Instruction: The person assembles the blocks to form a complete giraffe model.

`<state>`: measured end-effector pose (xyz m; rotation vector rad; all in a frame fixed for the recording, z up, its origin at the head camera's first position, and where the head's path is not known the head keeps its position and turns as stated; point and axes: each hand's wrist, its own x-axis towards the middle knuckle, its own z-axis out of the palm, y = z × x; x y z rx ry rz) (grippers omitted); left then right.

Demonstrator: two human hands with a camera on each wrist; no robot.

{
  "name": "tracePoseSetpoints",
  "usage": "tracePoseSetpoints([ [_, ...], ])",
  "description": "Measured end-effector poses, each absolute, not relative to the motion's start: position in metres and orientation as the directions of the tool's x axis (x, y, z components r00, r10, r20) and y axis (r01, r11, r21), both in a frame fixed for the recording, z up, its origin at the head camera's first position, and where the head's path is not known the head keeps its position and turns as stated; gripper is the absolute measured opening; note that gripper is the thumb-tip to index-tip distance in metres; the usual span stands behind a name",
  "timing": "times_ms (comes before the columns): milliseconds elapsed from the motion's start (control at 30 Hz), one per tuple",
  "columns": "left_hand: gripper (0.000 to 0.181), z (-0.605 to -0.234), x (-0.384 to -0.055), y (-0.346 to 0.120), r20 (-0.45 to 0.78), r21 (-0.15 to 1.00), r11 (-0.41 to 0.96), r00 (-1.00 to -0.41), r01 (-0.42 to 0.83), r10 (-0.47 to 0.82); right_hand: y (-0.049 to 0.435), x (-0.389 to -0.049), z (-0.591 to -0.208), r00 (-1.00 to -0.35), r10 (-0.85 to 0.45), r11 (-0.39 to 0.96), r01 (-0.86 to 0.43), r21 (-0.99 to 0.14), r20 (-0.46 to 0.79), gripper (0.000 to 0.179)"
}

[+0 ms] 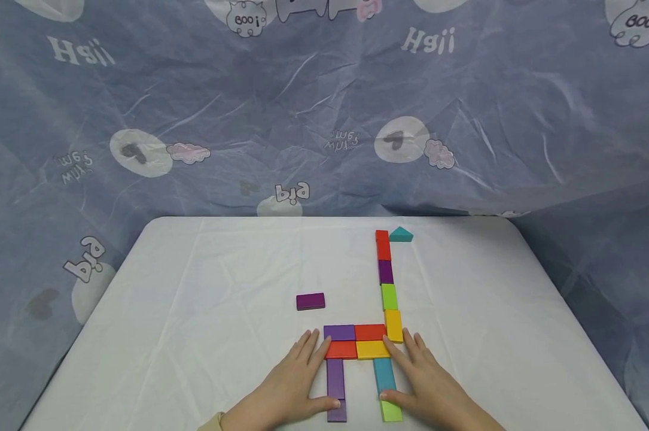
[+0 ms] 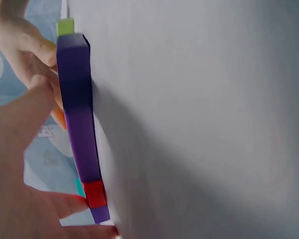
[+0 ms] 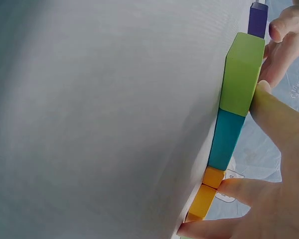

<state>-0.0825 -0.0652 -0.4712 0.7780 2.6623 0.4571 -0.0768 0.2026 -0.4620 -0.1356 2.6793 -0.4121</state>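
Observation:
Flat coloured blocks form a figure on the white table. Its middle is two rows, with a purple block and red block above another red block and a yellow block. Two legs run down: purple blocks left, a blue block and lime block right. My left hand lies along the left side, index fingertip at the red block, thumb at the lower purple block. On the right side, my right hand has its index at the yellow block and thumb by the lime one.
From the upper right corner a column climbs: yellow, lime, purple and red blocks. A teal triangular block sits beside its top. One loose purple block lies left. Patterned cloth hangs behind the table.

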Motion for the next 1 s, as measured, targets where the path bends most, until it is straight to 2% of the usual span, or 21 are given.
tracePoseSetpoints([
  [133,0.102,-0.469,-0.086,-0.068,-0.205,0.407,0.788,-0.795,0.461,0.571,0.203,-0.077,-0.462,-0.9,-0.151,0.951,-0.02,-0.307,-0.408,0.103],
  [267,0.093,-0.462,-0.095,-0.072,-0.163,0.462,0.782,-0.826,0.419,0.539,0.203,-0.077,-0.462,-0.901,-0.154,0.951,-0.025,-0.307,-0.405,0.103],
  [333,0.078,-0.458,-0.102,-0.073,-0.091,0.487,0.773,-0.857,0.406,0.508,0.203,-0.077,-0.461,-0.903,-0.162,0.951,-0.035,-0.308,-0.399,0.102],
  [467,0.037,-0.451,-0.12,-0.076,0.116,0.511,0.753,-0.902,0.414,0.417,0.204,-0.076,-0.46,-0.905,-0.175,0.948,-0.049,-0.313,-0.387,0.102],
  [567,0.022,-0.449,-0.135,-0.078,0.22,0.507,0.76,-0.913,0.407,0.342,0.204,-0.077,-0.46,-0.906,-0.18,0.948,-0.055,-0.314,-0.383,0.102],
  [733,0.022,-0.456,-0.161,-0.079,0.245,0.488,0.771,-0.912,0.408,0.328,0.204,-0.076,-0.461,-0.906,-0.179,0.946,-0.051,-0.319,-0.384,0.102],
  [1000,0.026,-0.468,-0.186,-0.079,0.129,0.482,0.782,-0.914,0.396,0.383,0.205,-0.075,-0.461,-0.906,-0.187,0.941,-0.054,-0.335,-0.379,0.101],
])
